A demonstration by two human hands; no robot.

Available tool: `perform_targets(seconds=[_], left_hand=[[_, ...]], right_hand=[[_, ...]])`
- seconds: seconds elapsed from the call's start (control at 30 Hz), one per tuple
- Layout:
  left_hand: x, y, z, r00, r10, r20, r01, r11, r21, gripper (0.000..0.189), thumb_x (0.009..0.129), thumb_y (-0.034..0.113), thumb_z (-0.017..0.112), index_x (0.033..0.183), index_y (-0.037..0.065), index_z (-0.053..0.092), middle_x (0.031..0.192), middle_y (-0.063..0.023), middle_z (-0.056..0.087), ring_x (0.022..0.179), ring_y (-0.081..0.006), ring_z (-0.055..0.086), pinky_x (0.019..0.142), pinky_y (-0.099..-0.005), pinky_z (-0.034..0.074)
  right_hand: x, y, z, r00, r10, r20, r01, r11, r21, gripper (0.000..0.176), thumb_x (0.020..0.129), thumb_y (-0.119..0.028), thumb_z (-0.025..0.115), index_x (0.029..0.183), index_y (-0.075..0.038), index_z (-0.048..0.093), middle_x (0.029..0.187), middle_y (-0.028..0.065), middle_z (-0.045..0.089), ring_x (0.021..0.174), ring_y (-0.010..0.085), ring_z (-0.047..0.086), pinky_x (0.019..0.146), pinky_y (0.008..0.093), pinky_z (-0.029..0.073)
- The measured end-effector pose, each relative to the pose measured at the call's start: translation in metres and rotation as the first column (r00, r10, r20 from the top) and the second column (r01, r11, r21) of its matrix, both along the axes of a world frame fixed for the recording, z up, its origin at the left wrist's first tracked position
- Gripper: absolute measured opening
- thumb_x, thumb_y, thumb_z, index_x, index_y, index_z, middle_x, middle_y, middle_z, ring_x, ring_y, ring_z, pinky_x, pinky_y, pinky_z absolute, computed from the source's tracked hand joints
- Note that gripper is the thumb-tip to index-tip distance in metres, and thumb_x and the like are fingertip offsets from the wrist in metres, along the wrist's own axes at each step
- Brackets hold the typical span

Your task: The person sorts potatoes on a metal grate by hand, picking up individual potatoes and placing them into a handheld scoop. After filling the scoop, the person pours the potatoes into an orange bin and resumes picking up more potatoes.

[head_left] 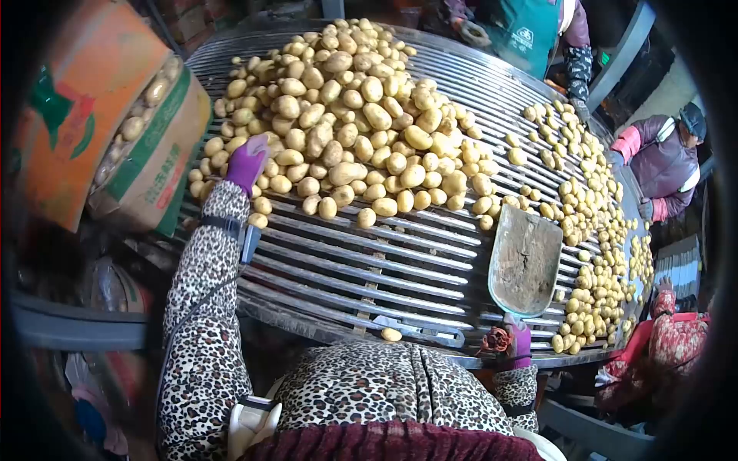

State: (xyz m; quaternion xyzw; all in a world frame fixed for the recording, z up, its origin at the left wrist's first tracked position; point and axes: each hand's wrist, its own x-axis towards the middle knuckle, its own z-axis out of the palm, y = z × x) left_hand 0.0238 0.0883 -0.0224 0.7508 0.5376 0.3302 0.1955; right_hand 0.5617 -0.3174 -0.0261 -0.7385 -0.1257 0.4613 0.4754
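My left hand (247, 164), in a purple glove, reaches to the near left edge of a large heap of potatoes (350, 115). Its fingers are stretched forward against the potatoes, and no potato shows in its grasp. At the front right, my right hand (520, 339), also gloved in purple, is closed at the handle end of a worn, dirt-stained scoop (526, 257). The scoop lies on the slatted metal table (361, 265), its wide mouth pointing away from me. A dark red object (496, 339) sits beside my right hand.
An orange-and-green carton (150, 165) of potatoes leans at the left. Smaller potatoes (588, 215) spread along the right side. One potato (391, 335) and a grey strip-like tool (419, 330) lie near the front edge. Co-workers (665, 157) stand around the far and right sides.
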Motion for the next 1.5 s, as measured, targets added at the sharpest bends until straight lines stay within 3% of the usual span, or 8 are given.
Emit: perform_targets(seconds=[0.13, 0.57, 0.77, 0.9, 1.03, 1.13, 1.4, 1.5], left_hand=[[0.045, 0.035, 0.001, 0.932, 0.214, -0.292, -0.232, 0.972, -0.029, 0.071, 0.084, 0.051, 0.064, 0.129, -0.002, 0.051, 0.118, -0.0264, 0.061, 0.109, -0.0393, 0.060, 0.093, -0.0452, 0.048], [0.087, 0.003, 0.001, 0.889, 0.189, -0.418, -0.237, 0.969, -0.064, 0.063, 0.084, 0.058, 0.060, 0.105, -0.001, 0.057, 0.105, -0.0305, 0.060, 0.100, -0.0424, 0.060, 0.085, -0.0493, 0.048], [0.147, -0.070, 0.017, 0.966, -0.173, -0.194, 0.068, 0.888, -0.454, 0.060, 0.084, 0.053, 0.065, 0.099, -0.004, 0.059, 0.080, -0.0216, 0.062, 0.071, -0.0331, 0.061, 0.067, -0.0431, 0.049], [0.196, -0.096, 0.043, 0.705, -0.624, -0.337, 0.424, 0.752, -0.506, 0.056, 0.085, 0.058, 0.058, 0.103, 0.004, 0.064, 0.090, -0.0190, 0.066, 0.085, -0.0361, 0.064, 0.075, -0.0450, 0.050], [0.188, -0.033, 0.045, 0.471, -0.780, -0.413, 0.842, 0.536, -0.053, 0.039, 0.090, 0.037, 0.059, 0.108, 0.003, 0.064, 0.101, -0.0187, 0.066, 0.097, -0.0335, 0.064, 0.087, -0.0421, 0.050], [0.178, 0.022, 0.042, 0.934, -0.345, -0.086, 0.346, 0.938, -0.011, 0.031, 0.085, 0.030, 0.065, 0.105, 0.006, 0.063, 0.106, -0.0195, 0.063, 0.099, -0.0352, 0.060, 0.086, -0.0433, 0.050], [0.177, 0.051, 0.024, 0.917, 0.035, -0.398, 0.031, 0.987, 0.158, 0.033, 0.078, 0.028, 0.073, 0.101, 0.007, 0.063, 0.102, -0.0174, 0.061, 0.094, -0.0325, 0.061, 0.083, -0.0410, 0.051], [0.152, 0.086, -0.020, 0.998, 0.021, 0.067, -0.005, 0.976, -0.220, 0.030, 0.083, 0.021, 0.072, 0.102, 0.001, 0.061, 0.102, -0.0138, 0.063, 0.091, -0.0226, 0.062, 0.078, -0.0336, 0.052]], right_hand=[[-0.004, 0.000, 0.003, 0.987, -0.003, 0.163, 0.024, 0.992, -0.127, 0.025, 0.091, -0.024, 0.064, 0.073, -0.006, 0.058, 0.064, -0.0030, 0.053, 0.055, 0.0081, 0.050, 0.048, 0.0279, 0.039], [0.006, -0.008, -0.016, 0.997, 0.016, 0.075, -0.008, 0.995, -0.100, 0.036, 0.095, -0.039, 0.057, 0.081, -0.006, 0.059, 0.063, 0.0052, 0.059, 0.052, 0.0172, 0.063, 0.046, 0.0298, 0.052], [0.017, -0.017, -0.039, 0.999, -0.024, -0.038, 0.023, 0.999, -0.035, 0.033, 0.094, -0.037, 0.057, 0.093, -0.004, 0.058, 0.068, 0.0092, 0.062, 0.053, 0.0203, 0.065, 0.047, 0.0317, 0.055], [0.006, -0.002, -0.005, 0.992, 0.101, 0.081, -0.092, 0.989, -0.118, 0.032, 0.095, -0.033, 0.057, 0.081, -0.004, 0.060, 0.066, 0.0013, 0.060, 0.054, 0.0096, 0.057, 0.046, 0.0260, 0.045], [-0.001, -0.009, -0.018, 0.998, -0.034, -0.060, 0.036, 0.999, 0.033, 0.032, 0.095, -0.032, 0.058, 0.075, -0.007, 0.059, 0.063, -0.0008, 0.057, 0.052, 0.0075, 0.054, 0.045, 0.0250, 0.041], [0.004, -0.004, -0.009, 0.997, 0.014, 0.081, -0.007, 0.996, -0.090, 0.037, 0.090, -0.029, 0.063, 0.060, -0.010, 0.050, 0.057, -0.0046, 0.047, 0.049, 0.0054, 0.042, 0.043, 0.0279, 0.031], [0.008, -0.009, -0.016, 0.999, 0.021, 0.035, -0.020, 0.999, -0.026, 0.028, 0.092, -0.029, 0.063, 0.072, -0.009, 0.057, 0.064, -0.0052, 0.050, 0.056, 0.0041, 0.045, 0.048, 0.0254, 0.035], [0.030, -0.031, -0.063, 0.995, 0.024, 0.096, -0.029, 0.998, 0.049, 0.025, 0.093, -0.029, 0.063, 0.077, -0.010, 0.058, 0.068, -0.0062, 0.052, 0.057, 0.0041, 0.046, 0.048, 0.0250, 0.036]])
